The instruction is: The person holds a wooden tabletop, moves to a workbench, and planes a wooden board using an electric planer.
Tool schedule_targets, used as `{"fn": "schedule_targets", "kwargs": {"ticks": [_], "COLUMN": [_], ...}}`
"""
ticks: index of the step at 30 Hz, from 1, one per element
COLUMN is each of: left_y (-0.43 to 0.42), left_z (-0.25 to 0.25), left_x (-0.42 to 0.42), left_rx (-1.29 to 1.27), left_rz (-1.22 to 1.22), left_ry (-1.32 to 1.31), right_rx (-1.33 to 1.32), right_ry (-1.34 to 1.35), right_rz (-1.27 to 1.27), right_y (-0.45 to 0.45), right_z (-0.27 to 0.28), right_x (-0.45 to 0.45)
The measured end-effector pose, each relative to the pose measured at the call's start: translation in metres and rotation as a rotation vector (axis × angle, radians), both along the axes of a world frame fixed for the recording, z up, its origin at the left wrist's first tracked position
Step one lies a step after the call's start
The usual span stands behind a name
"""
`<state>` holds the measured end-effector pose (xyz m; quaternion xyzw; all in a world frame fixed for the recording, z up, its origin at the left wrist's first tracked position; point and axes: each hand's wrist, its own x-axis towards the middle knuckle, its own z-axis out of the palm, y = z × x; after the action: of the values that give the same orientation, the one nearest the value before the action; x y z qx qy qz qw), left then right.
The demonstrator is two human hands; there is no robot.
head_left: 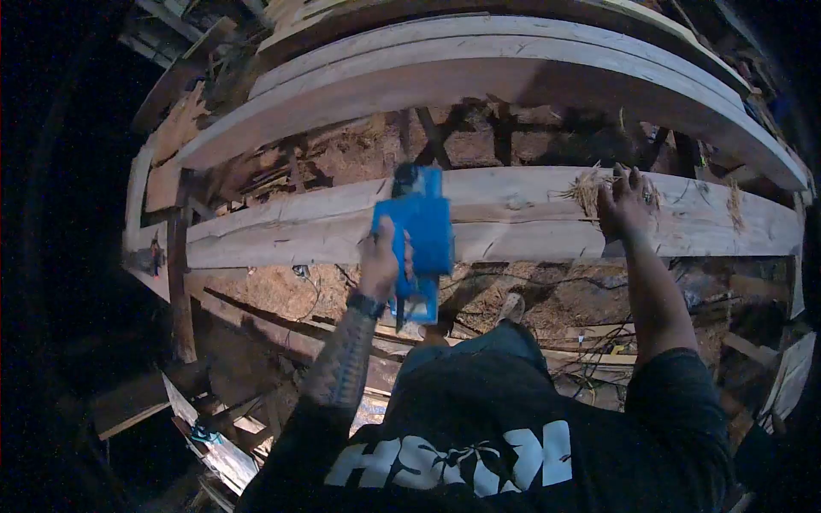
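Note:
A blue power tool [428, 235] is gripped by my left hand [382, 261], whose fingers wrap round its handle. The tool is over the left-middle part of a long pale wooden beam [522, 203] and looks slightly blurred. On the right part of that beam, my right hand [627, 205] rests beside and partly over a pile of wood shavings [587, 190], fingers apart. Whether any shavings are under its palm is hidden. Another small bunch of shavings [735, 205] lies farther right on the beam.
Beyond the beam lie more long boards [479, 51]. Sawdust, scrap wood and dark cables [590, 363] cover the ground near my feet [511, 306]. A dark upright post [179, 291] stands by the beam's left end. Loose planks [218, 449] lie at lower left.

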<state>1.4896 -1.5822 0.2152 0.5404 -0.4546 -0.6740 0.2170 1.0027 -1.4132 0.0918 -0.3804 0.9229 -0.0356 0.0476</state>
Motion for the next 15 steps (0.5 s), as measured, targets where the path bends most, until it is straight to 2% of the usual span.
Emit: {"fn": "schedule_targets", "kwargs": {"ticks": [2, 5, 7, 8, 10, 14, 15], "left_y": [0.035, 0.069, 0.065, 0.055, 0.03, 0.016, 0.023], "left_z": [-0.005, -0.012, -0.012, -0.016, -0.018, -0.014, -0.012], "left_x": [-0.001, -0.017, -0.039, -0.048, -0.068, -0.086, -0.084], "left_rx": [0.002, 0.071, 0.094, -0.013, -0.04, -0.084, -0.047], "left_rz": [-0.068, -0.089, -0.032, -0.084, -0.127, -0.15, -0.112], "left_ry": [0.039, 0.081, 0.057, 0.088, 0.038, -0.014, 0.008], "right_rx": [-0.019, -0.013, -0.021, -0.008, -0.043, 0.006, 0.023], "right_ry": [0.084, 0.053, 0.019, 0.051, 0.106, 0.05, 0.077], "right_rz": [0.027, -0.009, -0.001, 0.001, 0.026, 0.004, 0.023], "right_y": [0.003, 0.001, 0.003, 0.002, 0.004, 0.002, 0.002], "right_z": [-0.007, -0.007, -0.009, -0.012, -0.023, 0.003, -0.006], "right_x": [-0.001, 0.001, -0.002, -0.002, -0.007, 0.006, 0.001]}}
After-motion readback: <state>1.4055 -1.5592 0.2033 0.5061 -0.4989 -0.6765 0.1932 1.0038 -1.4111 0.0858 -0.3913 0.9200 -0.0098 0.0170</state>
